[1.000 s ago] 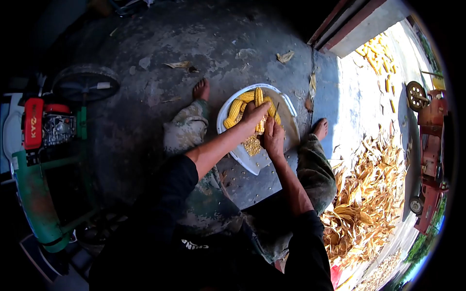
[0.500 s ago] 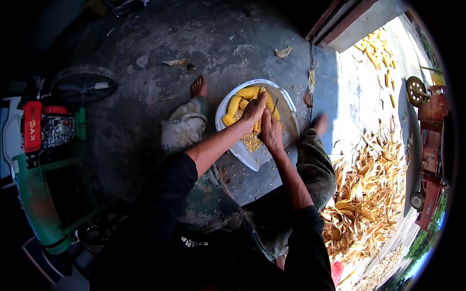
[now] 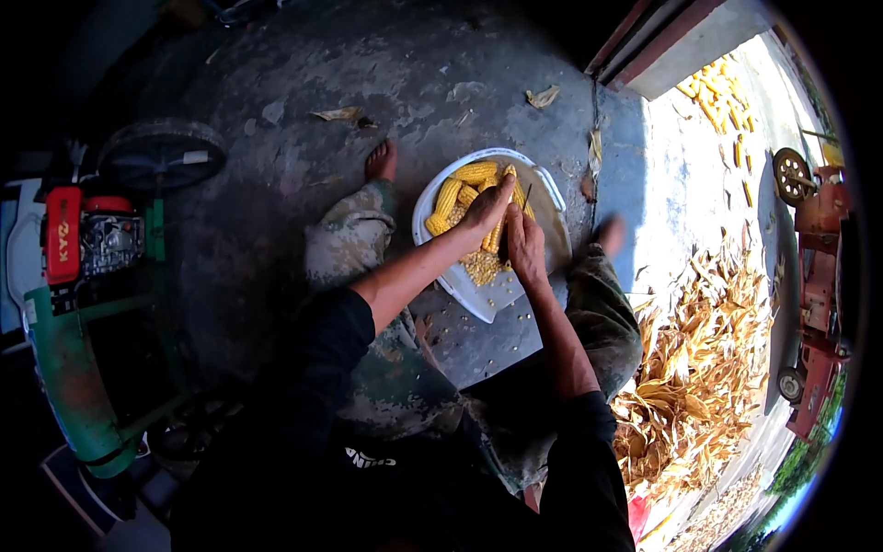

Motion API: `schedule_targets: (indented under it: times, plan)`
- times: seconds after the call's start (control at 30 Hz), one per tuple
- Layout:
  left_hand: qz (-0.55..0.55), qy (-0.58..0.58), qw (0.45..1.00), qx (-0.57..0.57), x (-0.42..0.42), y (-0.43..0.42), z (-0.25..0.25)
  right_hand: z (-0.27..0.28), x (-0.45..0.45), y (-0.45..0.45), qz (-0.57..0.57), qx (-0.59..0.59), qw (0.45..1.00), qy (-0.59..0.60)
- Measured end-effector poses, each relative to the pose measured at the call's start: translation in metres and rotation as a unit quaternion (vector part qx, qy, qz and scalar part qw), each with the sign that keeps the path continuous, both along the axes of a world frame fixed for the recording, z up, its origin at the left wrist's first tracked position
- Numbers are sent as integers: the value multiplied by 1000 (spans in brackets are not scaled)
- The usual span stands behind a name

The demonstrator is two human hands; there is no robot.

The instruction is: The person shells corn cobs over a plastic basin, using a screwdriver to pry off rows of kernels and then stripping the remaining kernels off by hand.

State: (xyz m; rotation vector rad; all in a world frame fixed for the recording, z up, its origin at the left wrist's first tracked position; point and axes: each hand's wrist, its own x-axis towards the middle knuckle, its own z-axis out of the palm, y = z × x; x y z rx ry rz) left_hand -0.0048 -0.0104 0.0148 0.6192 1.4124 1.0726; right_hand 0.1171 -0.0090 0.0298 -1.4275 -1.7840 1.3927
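Observation:
Over a white basin (image 3: pixel 428 195) on the floor, my left hand (image 3: pixel 487 210) is wrapped round a yellow corn cob (image 3: pixel 509 172), whose tip shows above the fingers. Close on its right, my right hand (image 3: pixel 525 243) is closed on a thin dark tool (image 3: pixel 527 196) that sticks up past the fingers; its handle is hidden. Several whole cobs (image 3: pixel 447 198) lie in the basin's upper and left part. Loose kernels (image 3: pixel 480 268) are heaped below them.
My bare feet are on both sides of the basin. A green machine (image 3: pixel 83 368) with a red engine (image 3: pixel 63 235) stands at the left. Dry husks (image 3: pixel 690 386) are piled at the right, with more cobs (image 3: pixel 722 97) above and a red vehicle (image 3: pixel 819 294) beyond.
The held cob has tilted from upright to leaning right, and my left hand has turned and moved slightly right with it. My right hand has shifted a little to the right.

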Motion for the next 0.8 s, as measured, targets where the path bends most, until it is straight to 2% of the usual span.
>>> schedule_targets:
  times: [0.1,0.17,0.23,0.3,0.37,0.4,0.47,0.5,0.63,0.67,0.77,0.8]
  plan:
    - [-27,-17,999,-5,-2,-2,-1,-19,5,2,-26,43,998,39]
    - [-15,-44,998,-50,-5,3,-15,-26,7,3,-20,85,995,42]
    - [87,-49,994,-49,-6,7,-23,-18,3,1,-67,24,992,105]
    - [93,-62,992,-57,-12,8,-23,-6,3,-2,-49,3,993,107]
    - [105,-62,990,-78,-16,8,-17,7,-2,-6,-73,-133,981,120]
    - [126,-74,987,-70,-14,9,-17,11,-1,-6,-71,-133,981,120]
    - [134,-96,984,-73,-17,10,-19,17,3,-5,14,-162,986,-27]
    - [139,-117,980,-75,-17,10,-13,16,1,-7,15,-162,986,-28]
    - [168,-140,969,-113,-11,12,-7,0,-12,-21,27,-57,998,-11]
    - [169,-83,978,-89,-11,11,-11,-3,-10,-21,31,-28,998,-38]
    - [161,-85,979,-91,-9,11,-18,-28,-8,-15,-3,-75,997,-32]
    - [169,-98,976,-98,-8,10,-9,-29,-8,-14,-5,12,1000,-21]
